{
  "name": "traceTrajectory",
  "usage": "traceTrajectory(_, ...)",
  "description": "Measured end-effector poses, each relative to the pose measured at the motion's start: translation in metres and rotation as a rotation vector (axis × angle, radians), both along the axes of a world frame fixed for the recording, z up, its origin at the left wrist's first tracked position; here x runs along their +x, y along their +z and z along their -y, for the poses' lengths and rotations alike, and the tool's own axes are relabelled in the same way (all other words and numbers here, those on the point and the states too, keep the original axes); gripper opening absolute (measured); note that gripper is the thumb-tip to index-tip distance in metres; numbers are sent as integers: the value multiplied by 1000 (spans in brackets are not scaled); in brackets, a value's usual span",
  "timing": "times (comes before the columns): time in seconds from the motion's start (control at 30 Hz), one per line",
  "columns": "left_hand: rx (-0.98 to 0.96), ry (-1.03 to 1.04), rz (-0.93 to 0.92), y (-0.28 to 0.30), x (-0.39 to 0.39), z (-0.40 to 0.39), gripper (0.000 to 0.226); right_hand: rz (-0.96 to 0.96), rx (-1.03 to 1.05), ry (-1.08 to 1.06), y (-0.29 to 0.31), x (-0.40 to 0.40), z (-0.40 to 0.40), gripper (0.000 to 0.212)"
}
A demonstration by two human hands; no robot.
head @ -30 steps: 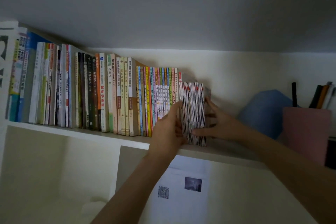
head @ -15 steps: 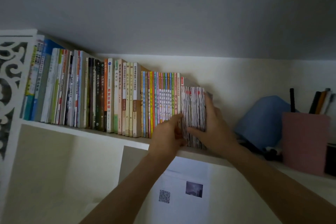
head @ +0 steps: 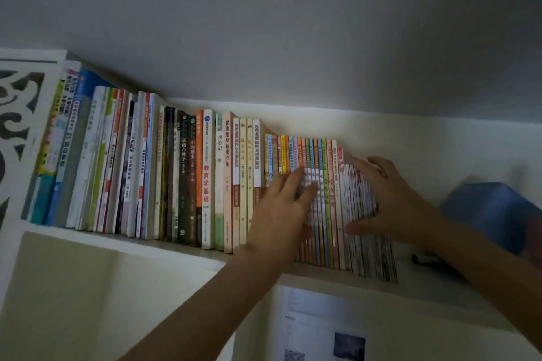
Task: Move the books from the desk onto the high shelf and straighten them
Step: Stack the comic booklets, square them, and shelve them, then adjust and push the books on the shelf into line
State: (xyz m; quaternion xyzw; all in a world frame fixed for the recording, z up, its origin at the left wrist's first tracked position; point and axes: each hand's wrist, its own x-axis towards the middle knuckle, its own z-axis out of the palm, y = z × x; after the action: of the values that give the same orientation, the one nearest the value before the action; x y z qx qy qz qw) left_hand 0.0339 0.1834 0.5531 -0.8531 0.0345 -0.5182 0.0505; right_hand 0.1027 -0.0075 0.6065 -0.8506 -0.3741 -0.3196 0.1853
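Note:
A long row of upright books (head: 205,179) fills the high white shelf (head: 117,243) from the left wall to the middle. At its right end stands a batch of several thin striped booklets (head: 369,252). My left hand (head: 281,211) lies flat with straight fingers against the spines of the thin colourful books (head: 324,202). My right hand (head: 387,199) is spread over the right side and top of the striped booklets, thumb across their spines, pressing them towards the row.
A blue object (head: 492,211) sits on the shelf to the right, with a small dark item (head: 422,258) beside it. A carved white panel (head: 17,126) closes the left end. Below the shelf hangs a printed sheet (head: 322,325). The ceiling is close above.
My left hand has slid left from the striped booklets onto the colourful spines and flattened. My right hand has opened wider over the booklets. The view has moved closer to the shelf.

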Motion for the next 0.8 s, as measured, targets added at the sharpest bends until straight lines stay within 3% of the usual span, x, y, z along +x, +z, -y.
traceTrajectory(0.13, -15, -123, -5, -1, -3, -6, 74, -9, -115, -131, 13, -13, -13, 143)
traceTrajectory(0.27, -61, -182, 137, -9, -23, -46, 58, 42, -211, -267, 23, -22, -23, 142)
traceTrajectory(0.37, -8, -113, 211, -15, -31, -77, 67, 70, -189, -307, 21, -29, -40, 137)
traceTrajectory(0.5, -30, -161, 150, -25, -28, -93, 83, 284, -224, -455, 4, -27, -65, 120)
traceTrajectory(0.63, -66, -230, 134, -27, -25, -97, 91, 463, -249, -435, -10, -22, -80, 118)
traceTrajectory(0.8, -80, -286, 148, -27, -18, -104, 90, 486, -372, -393, -17, -22, -103, 115)
